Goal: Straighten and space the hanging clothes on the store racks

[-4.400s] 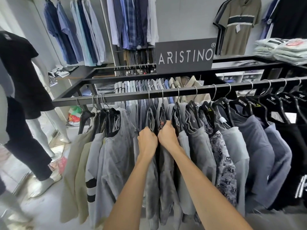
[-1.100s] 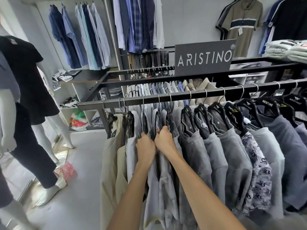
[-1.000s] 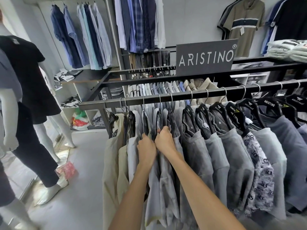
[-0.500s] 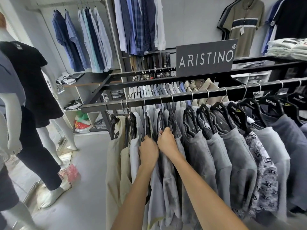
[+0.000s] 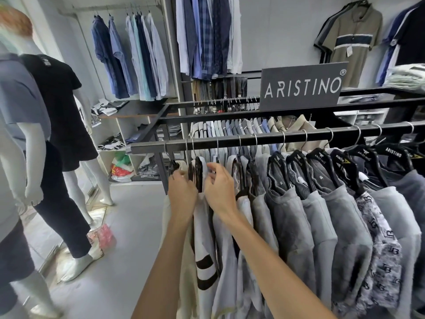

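Note:
A black rail (image 5: 299, 137) carries a row of shirts on black hangers (image 5: 319, 157). At its left end hang a cream shirt (image 5: 184, 268), a white shirt with black stripes (image 5: 204, 263) and pale grey shirts (image 5: 285, 217). My left hand (image 5: 182, 194) grips the shoulder of the cream shirt by its hanger. Next to it, my right hand (image 5: 218, 189) has its fingers curled round the collar and hanger top of the white shirt. The leftmost hangers sit bunched together; those to the right are more evenly spread.
Two mannequins (image 5: 57, 125) stand on the grey floor to the left. A second rail behind bears an ARISTINO sign (image 5: 301, 87) and more shirts. Blue shirts (image 5: 128, 56) hang on the wall, with shelves of folded clothes below. A pink bag (image 5: 103, 238) lies on the floor.
Both hands have moved left along the rail, from the grey shirts to the cream and white shirts at its end. The hands have drawn slightly apart.

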